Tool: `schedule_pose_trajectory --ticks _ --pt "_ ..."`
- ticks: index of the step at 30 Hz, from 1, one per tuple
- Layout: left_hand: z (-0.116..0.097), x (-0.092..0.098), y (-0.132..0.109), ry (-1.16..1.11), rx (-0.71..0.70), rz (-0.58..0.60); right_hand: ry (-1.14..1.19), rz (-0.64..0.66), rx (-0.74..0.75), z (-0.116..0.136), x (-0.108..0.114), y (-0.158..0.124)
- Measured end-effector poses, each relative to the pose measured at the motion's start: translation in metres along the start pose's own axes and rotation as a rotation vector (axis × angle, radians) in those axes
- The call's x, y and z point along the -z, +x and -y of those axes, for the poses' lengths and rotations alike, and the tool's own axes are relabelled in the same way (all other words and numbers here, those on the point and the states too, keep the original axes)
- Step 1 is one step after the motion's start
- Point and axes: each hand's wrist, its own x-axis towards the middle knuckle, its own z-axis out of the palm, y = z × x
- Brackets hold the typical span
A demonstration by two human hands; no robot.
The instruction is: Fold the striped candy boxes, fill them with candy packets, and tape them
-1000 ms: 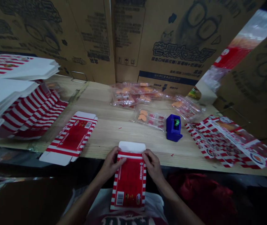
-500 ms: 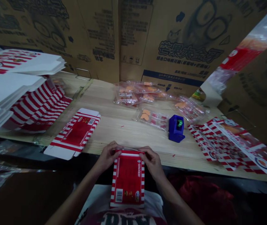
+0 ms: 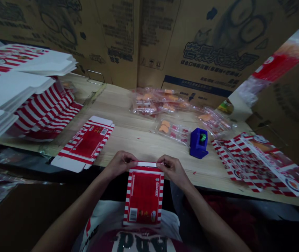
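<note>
1. Folded down since the earlier view: the white end flap of the red-and-white carton, now only a narrow strip along the top edge instead of standing up.
2. Left hand and right hand: both curled and grasping, not released, with thumbs and fingers pinching the carton's upper corners.
3. Carton position: lying face up and nearly straight in front of the person, its top edge just off the front of the wooden table, its lower end over the printed shirt.
4. Progress on this carton, as far as visible: top flap down, but seemingly not fully tucked, with white still showing. Lower end's closure and contents impossible to tell.
5. Still flat: one carton blank on the table, the stacked blanks at the far left and the printed sheets at the right.
6. Farther along the table: clear plastic packets of orange pieces, loose in a heap, near a blue plastic dispenser.
</note>
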Motion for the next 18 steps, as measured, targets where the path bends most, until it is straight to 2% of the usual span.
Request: schedule_pose_trajectory --ticks 3,9,14,18 --pt "-0.006 0.003 0.004 -0.053 0.000 0.041 0.011 0.039 0.006 0.005 0.005 0.004" --pt "-0.004 0.001 -0.007 0.127 -0.140 0.024 0.012 0.041 0.055 -0.004 0.005 -0.009" --pt "0.006 -0.011 -0.012 0.185 -0.258 -0.026 0.040 -0.063 0.096 -0.014 -0.006 -0.019" --pt "0.015 -0.027 -0.014 0.113 -0.250 -0.088 0.078 -0.176 0.098 -0.017 -0.020 -0.027"
